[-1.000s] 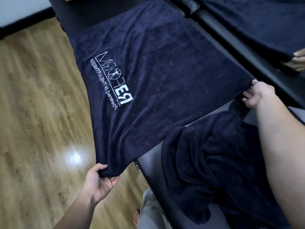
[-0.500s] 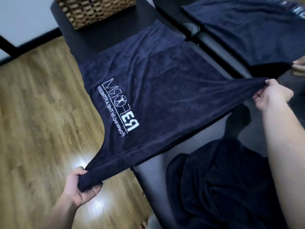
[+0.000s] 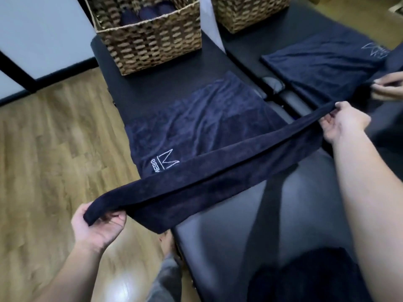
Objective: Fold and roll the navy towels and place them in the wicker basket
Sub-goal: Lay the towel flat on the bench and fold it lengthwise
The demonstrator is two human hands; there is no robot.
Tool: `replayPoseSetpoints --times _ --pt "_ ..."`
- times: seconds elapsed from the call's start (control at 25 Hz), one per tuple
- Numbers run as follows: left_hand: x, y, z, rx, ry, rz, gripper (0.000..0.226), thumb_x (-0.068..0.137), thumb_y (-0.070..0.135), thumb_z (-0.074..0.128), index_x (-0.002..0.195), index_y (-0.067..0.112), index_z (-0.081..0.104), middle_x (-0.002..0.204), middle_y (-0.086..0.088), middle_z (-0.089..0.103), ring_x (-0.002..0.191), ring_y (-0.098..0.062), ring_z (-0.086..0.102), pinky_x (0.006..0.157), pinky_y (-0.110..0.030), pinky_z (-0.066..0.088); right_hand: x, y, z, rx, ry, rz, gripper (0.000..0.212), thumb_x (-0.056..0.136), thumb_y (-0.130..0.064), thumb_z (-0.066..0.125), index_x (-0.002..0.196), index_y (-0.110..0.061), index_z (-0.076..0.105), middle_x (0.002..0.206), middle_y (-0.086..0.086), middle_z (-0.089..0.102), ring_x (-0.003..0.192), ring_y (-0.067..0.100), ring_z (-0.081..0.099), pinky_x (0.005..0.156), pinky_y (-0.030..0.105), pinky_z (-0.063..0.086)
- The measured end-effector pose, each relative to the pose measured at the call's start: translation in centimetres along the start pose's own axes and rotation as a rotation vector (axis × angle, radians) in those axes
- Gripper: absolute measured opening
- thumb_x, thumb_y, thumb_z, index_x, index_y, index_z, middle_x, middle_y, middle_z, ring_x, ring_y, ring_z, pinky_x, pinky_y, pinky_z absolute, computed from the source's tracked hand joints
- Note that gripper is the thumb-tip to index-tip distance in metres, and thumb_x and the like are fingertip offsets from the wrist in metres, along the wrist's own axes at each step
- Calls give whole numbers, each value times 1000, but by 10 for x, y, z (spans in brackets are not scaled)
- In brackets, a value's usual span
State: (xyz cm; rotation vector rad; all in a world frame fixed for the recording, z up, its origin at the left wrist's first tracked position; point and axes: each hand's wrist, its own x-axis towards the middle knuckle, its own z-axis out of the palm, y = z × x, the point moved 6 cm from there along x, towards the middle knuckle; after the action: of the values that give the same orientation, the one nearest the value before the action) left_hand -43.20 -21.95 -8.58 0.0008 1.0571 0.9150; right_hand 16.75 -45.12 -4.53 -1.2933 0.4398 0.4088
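Observation:
A navy towel with a white logo lies on the black padded table, its near edge lifted off the surface and carried toward the far end. My left hand grips the near left corner, off the table's left side. My right hand pinches the near right corner, raised above the table. A wicker basket stands at the table's far end with rolled navy towels inside. A crumpled heap of navy towels sits at the near end.
A second black table on the right carries another wicker basket and a flat navy towel. Another person's hand holds that towel's edge. Wooden floor runs along the left.
Both hands have lifted the towel's near edge and carried it forward over the flat part, hiding most of the logo. The view has tilted up, bringing the baskets into sight.

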Motion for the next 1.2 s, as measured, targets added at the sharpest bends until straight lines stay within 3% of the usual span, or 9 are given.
replayPoseSetpoints --times 0.24,0.36,0.48,0.6,0.72,0.84,0.96,1.08,1.2 --pt "122 59 46 30 -57 -9 52 11 3 71 57 19 52 61 9 48 49 -7 53 53 -13 46 21 27 129 19 87 -63 11 96 -9 52 88 -16 53 71 3 59 52 13 59 47 23 51" --pt "201 105 79 -42 -115 12 79 19 6 85 92 23 60 75 12 60 67 0 65 65 -11 52 45 31 221 37 88 -118 9 96 -5 53 94 -11 59 77 8 63 60 17 64 47 27 54" --pt "254 117 111 -102 -113 -135 103 31 14 89 129 13 58 117 -5 72 105 -22 72 90 -32 56 64 59 310 -179 -103 -55 34 102 -17 52 136 -11 56 119 10 63 106 20 65 83 35 61" --pt "275 107 119 395 41 -125 67 81 47 75 129 7 50 124 -14 68 112 -37 67 105 -49 46 58 111 334 -660 -181 -106 32 99 -25 61 129 -18 64 117 3 62 109 26 63 88 37 53" --pt "277 114 146 1105 176 301 28 100 31 60 124 18 54 130 -9 63 118 -28 61 108 -45 45 29 155 306 -1129 -190 -387 30 97 -24 62 123 -10 68 123 11 69 118 29 62 102 32 43" --pt "275 92 202 1706 -138 636 51 95 26 67 142 18 50 150 -2 47 141 -21 41 116 -40 33 -22 195 253 -1295 -155 -544 31 96 -23 62 124 -11 65 138 13 57 126 37 51 108 47 38" --pt "285 64 233 2164 -221 636 76 93 45 62 158 26 28 166 7 20 154 -19 13 120 -47 19 -78 229 204 -1402 -3 -621 32 93 -26 66 123 -12 64 137 12 50 120 38 46 101 51 36" --pt "299 61 263 2342 -175 611 82 89 62 58 157 30 26 158 4 30 147 -25 20 113 -53 22 -118 245 170 -1374 161 -541 39 90 -29 71 125 -12 61 125 12 52 110 38 48 96 50 36" --pt "306 65 284 2467 -190 559 61 84 67 60 135 34 50 136 1 46 133 -26 34 106 -53 26 -149 258 142 -1235 304 -354 51 90 -39 70 129 -10 55 122 14 52 110 40 51 95 51 38"
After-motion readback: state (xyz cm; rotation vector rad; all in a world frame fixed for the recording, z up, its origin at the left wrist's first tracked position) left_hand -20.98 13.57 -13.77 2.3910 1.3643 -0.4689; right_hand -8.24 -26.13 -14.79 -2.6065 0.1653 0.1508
